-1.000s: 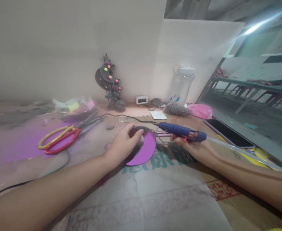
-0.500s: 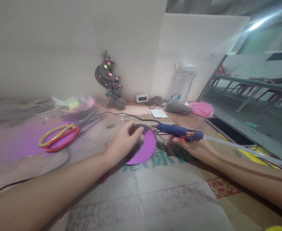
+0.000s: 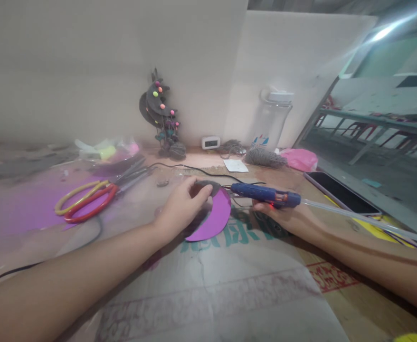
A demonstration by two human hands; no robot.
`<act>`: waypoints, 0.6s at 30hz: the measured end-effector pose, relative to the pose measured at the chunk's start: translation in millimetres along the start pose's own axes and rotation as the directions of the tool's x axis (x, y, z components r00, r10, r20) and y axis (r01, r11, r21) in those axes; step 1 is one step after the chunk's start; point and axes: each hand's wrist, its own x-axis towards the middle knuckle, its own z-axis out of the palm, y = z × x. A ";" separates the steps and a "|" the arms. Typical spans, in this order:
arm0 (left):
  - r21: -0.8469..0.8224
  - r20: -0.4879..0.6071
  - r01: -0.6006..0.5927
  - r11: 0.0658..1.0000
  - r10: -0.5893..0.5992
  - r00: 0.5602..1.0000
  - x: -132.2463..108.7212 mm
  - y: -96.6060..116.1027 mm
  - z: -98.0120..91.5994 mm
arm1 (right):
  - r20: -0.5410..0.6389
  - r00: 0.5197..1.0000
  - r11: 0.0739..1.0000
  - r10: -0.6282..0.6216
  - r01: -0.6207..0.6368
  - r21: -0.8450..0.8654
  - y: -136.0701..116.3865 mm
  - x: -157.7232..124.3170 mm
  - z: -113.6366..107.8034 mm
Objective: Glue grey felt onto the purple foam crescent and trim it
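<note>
We hold one crescent [image 3: 218, 216] in our left hand [image 3: 182, 204], over the middle of the table [image 3: 281, 178]. Its broad face is purple and its upper end grey. Our thumb and fingers are closed on it near that grey end; whether its lower tip touches the table we cannot tell.

Our right hand [image 3: 278, 214] grips one blue glue gun [image 3: 261, 194], pointed left, with one red light glowing beneath it. Its nozzle is at the crescent's grey end, though we cannot tell whether the two touch. One clear glue stick [image 3: 340, 212] runs from the gun's rear toward the table's right edge.

Near that edge we see one phone [image 3: 342, 194]. Along the far edge, against the wall, we count one grey ornament [image 3: 156, 107] with at least five coloured balls, one white clock [image 3: 210, 142], one small tangle of grey yarn [image 3: 232, 147], one larger grey skein [image 3: 265, 158], one clear bottle [image 3: 271, 122] and one pink bag [image 3: 299, 159]. One white paper slip [image 3: 235, 166] lies in front of the tangle.

Toward the left edge lies one pair of scissors [image 3: 113, 191], one handle loop yellow and one red, partly over purple material [image 3: 26, 204].
</note>
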 end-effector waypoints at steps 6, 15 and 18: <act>-0.008 -0.006 -0.001 1.000 0.001 1.000 -0.2 0.6 -0.1 | 0.002 1.000 1.000 -0.001 0.001 0.001 0.5 -0.3 -0.1; -0.010 0.018 -0.006 1.000 0.006 1.000 0.4 -1.1 0.2 | -0.008 1.000 1.000 0.019 -0.019 0.020 3.2 0.0 1.7; 0.008 0.012 0.000 1.000 0.000 1.000 0.3 -0.9 0.0 | 0.005 1.000 1.000 0.028 -0.028 -0.001 3.4 0.1 1.3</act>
